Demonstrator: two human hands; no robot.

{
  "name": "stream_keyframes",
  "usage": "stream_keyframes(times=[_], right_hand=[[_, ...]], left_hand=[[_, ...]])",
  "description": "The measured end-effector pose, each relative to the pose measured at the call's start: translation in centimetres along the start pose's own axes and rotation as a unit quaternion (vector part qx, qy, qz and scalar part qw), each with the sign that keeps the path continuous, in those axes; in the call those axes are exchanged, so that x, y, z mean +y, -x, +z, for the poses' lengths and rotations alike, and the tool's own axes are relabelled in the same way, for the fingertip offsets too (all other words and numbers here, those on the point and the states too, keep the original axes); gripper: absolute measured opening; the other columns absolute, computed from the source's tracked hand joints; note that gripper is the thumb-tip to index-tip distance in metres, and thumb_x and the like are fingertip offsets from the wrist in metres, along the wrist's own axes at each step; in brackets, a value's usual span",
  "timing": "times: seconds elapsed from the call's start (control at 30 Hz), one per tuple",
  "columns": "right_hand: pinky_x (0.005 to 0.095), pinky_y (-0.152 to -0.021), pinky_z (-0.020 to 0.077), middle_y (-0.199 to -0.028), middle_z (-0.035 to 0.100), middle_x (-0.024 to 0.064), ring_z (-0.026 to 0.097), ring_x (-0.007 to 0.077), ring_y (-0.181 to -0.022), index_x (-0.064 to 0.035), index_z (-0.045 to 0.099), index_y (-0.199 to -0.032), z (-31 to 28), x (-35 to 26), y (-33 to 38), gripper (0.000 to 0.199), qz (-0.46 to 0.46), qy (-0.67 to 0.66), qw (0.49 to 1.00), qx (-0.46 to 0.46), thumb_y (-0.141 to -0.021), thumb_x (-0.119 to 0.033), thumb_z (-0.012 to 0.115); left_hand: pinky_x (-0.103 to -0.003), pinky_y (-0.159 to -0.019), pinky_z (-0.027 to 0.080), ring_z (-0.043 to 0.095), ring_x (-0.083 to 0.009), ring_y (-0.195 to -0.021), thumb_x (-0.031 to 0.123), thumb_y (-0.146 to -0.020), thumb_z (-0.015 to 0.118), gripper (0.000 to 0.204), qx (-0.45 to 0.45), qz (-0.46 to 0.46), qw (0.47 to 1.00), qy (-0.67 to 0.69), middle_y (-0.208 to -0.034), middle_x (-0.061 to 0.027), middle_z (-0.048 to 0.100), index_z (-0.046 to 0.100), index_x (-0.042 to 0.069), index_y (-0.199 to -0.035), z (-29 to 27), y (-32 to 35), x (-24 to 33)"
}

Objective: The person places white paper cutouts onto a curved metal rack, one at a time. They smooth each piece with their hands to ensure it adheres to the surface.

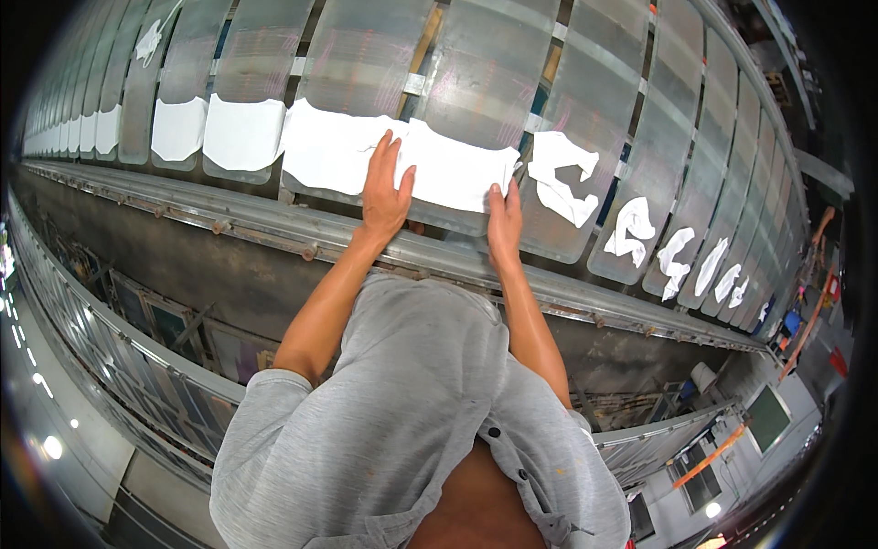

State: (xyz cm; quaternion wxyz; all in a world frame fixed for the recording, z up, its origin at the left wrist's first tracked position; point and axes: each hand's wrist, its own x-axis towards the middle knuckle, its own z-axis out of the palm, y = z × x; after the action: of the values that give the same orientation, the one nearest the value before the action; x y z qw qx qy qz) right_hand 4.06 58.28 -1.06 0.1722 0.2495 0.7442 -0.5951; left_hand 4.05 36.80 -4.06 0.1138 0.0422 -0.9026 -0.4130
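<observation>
Two white fabric pieces lie side by side on neighbouring grey flat boards in front of me. My left hand (388, 188) rests with its fingers stretched and thumb apart where the left fabric piece (325, 151) meets the right fabric piece (453, 166). At the lower right corner of the right piece is my right hand (505, 220). Its thumb and fingers are extended and apart, touching the fabric edge. The right piece looks mostly flat, with a small fold at its right edge. Small creases show on the left piece near my left fingers.
More boards run in a long row both ways. To the left, smooth white pieces (242, 133) lie on several boards. Crumpled white pieces (560, 178) lie on boards to the right. A metal rail (439, 253) with knobs runs along the near side. Another bundle (149, 41) lies far left.
</observation>
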Motion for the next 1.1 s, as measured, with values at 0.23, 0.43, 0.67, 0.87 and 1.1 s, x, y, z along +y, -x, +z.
stream_keyframes(times=[0.23,0.43,0.67,0.87,1.1], right_hand=[[0.0352,-0.120,0.0220,-0.156,0.042,0.0168,0.037,0.0246,-0.144,0.0092,0.036,-0.151,-1.1,2.9,-3.1,0.072,0.212,-0.263,0.940,-0.046,-0.105,-0.045,0.052],[0.0370,-0.092,0.0499,-0.118,0.069,0.0187,0.066,0.0277,-0.107,0.0039,0.067,-0.117,-2.3,0.4,-0.3,0.027,-0.055,0.146,0.986,0.059,-0.095,-0.011,0.063],[0.0431,-0.077,0.0498,-0.090,0.061,0.0111,0.061,0.0318,-0.089,-0.0028,0.067,-0.088,-2.8,0.6,-1.5,0.013,-0.329,0.357,0.868,-0.105,-0.082,-0.011,0.075],[0.0455,-0.078,0.0500,-0.089,0.061,0.0123,0.061,0.0328,-0.091,-0.0026,0.063,-0.085,-3.8,0.0,-4.5,0.015,-0.332,0.439,0.803,-0.231,-0.081,-0.013,0.073],[0.0454,-0.080,0.0515,-0.089,0.061,0.0140,0.062,0.0336,-0.092,-0.0027,0.064,-0.095,-3.8,-0.3,-3.9,0.012,-0.360,0.451,0.789,-0.211,-0.085,-0.009,0.064]], left_hand=[[-0.041,-0.114,0.037,0.047,-0.0405,-0.139,0.045,-0.104,0.053,0.071,-0.121,-0.324,0.921,0.177,-0.146,-0.0310,0.050,0.040,-0.008,-0.149,3.0,-1.4,-2.8],[-0.040,-0.098,0.048,0.059,-0.0324,-0.121,0.018,-0.092,0.070,0.035,-0.071,-0.156,0.978,0.119,-0.126,-0.0195,0.065,0.068,-0.002,-0.120,0.8,-3.3,-0.1],[-0.040,-0.083,0.047,0.059,-0.0283,-0.097,0.007,-0.070,0.080,0.021,-0.341,0.191,0.920,-0.029,-0.095,-0.0079,0.063,0.068,0.003,-0.088,-0.3,-3.2,1.2],[-0.043,-0.080,0.049,0.061,-0.0311,-0.093,0.008,-0.069,0.075,0.008,-0.438,0.274,0.850,-0.105,-0.085,-0.0120,0.066,0.068,0.003,-0.072,2.7,-4.7,0.1],[-0.045,-0.082,0.048,0.060,-0.0337,-0.093,0.002,-0.076,0.062,0.007,-0.463,0.261,0.839,-0.118,-0.087,-0.0143,0.066,0.067,0.003,-0.081,2.5,-5.1,0.2]])
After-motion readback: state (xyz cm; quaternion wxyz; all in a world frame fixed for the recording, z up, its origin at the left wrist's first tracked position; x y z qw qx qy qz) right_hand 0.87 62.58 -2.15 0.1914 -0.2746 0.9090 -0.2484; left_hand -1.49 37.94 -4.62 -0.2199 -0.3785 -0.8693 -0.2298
